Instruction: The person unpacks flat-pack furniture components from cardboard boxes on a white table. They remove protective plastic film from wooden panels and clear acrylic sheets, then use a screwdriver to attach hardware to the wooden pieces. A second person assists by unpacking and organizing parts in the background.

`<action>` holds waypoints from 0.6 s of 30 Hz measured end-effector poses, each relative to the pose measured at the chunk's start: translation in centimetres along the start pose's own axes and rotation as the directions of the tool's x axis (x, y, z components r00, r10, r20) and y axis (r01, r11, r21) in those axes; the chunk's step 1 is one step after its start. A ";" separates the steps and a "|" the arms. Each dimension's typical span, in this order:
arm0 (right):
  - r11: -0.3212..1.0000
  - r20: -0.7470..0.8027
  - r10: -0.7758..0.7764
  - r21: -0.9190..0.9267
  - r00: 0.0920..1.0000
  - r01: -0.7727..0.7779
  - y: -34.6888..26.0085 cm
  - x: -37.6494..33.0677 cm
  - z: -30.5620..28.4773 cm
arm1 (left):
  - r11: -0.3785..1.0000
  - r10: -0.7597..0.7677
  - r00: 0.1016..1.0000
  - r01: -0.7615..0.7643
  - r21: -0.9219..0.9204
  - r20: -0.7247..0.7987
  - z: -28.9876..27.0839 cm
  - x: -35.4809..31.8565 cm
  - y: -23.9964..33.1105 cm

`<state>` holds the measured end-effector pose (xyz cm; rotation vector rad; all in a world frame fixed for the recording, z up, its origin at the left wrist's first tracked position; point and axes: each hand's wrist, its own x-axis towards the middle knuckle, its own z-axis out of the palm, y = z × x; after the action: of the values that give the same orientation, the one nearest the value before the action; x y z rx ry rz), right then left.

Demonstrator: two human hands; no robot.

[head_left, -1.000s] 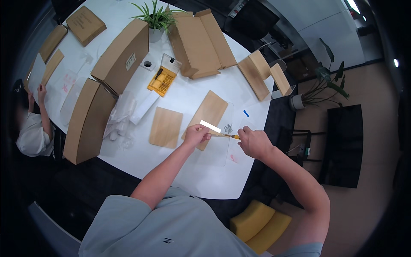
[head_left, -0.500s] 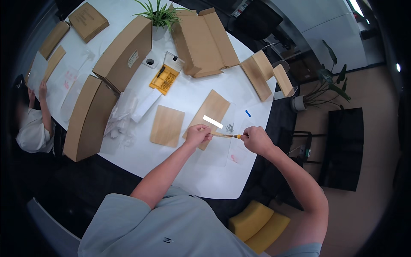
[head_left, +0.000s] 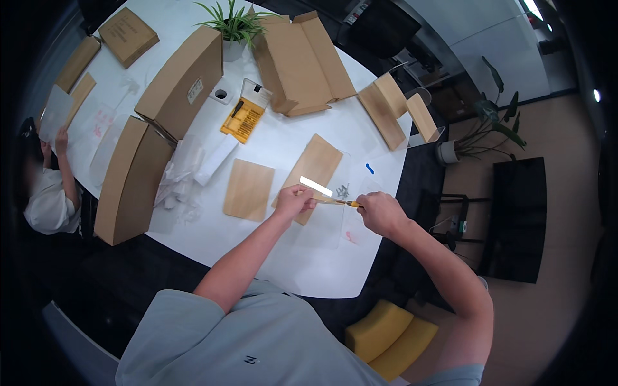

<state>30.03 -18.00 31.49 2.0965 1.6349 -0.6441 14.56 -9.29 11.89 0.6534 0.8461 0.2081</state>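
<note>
The person wears a pale grey-green short-sleeved T-shirt with a small dark mark printed on the chest. The sleeves end above the elbows, so both forearms are bare. The left hand (head_left: 293,201) and right hand (head_left: 380,212) are bare too, with no gloves. No watch, ring or bracelet can be made out on either wrist. The cloth looks soft and loosely creased.

Left hand (head_left: 293,199), right hand (head_left: 380,212) grip thin stick (head_left: 336,202) over wooden panel (head_left: 314,168).
</note>
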 end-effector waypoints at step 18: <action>0.816 -0.027 -0.426 -0.443 0.904 0.371 0.2 -1.1 0.1 | 1.000 -0.006 1.000 0.006 0.016 0.009 -0.1 0.2 -0.1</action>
<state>29.94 -18.93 32.01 1.5116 2.0925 -0.2320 14.61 -9.26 11.61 0.6660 0.8413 0.1934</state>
